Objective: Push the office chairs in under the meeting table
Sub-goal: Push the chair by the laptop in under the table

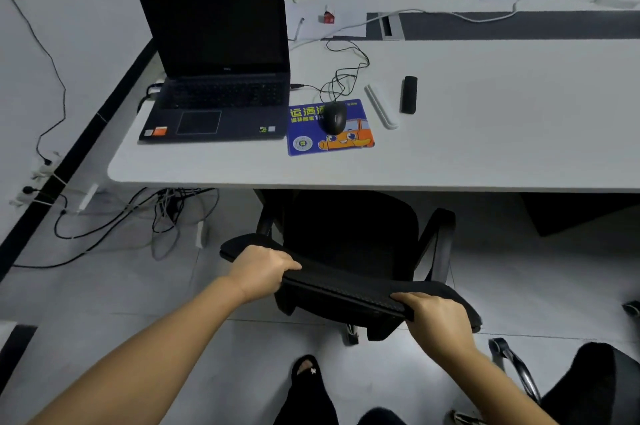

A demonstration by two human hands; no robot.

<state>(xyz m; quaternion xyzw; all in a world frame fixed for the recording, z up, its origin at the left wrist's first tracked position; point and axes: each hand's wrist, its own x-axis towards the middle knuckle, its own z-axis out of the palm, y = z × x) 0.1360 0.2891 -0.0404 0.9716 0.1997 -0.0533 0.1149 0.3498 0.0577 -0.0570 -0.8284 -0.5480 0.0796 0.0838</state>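
A black office chair stands in front of the white meeting table, its seat partly under the table's front edge. Its curved backrest top runs from left to right just below the table edge. My left hand grips the left part of the backrest top, fingers curled over it. Over on the right part of the same edge, my right hand grips it too. Both armrests show, the right one clear of the table.
On the table lie an open laptop, a blue mouse pad with a black mouse, cables and a small black case. Tangled cables lie on the floor at left. Another chair's chrome arm is at lower right.
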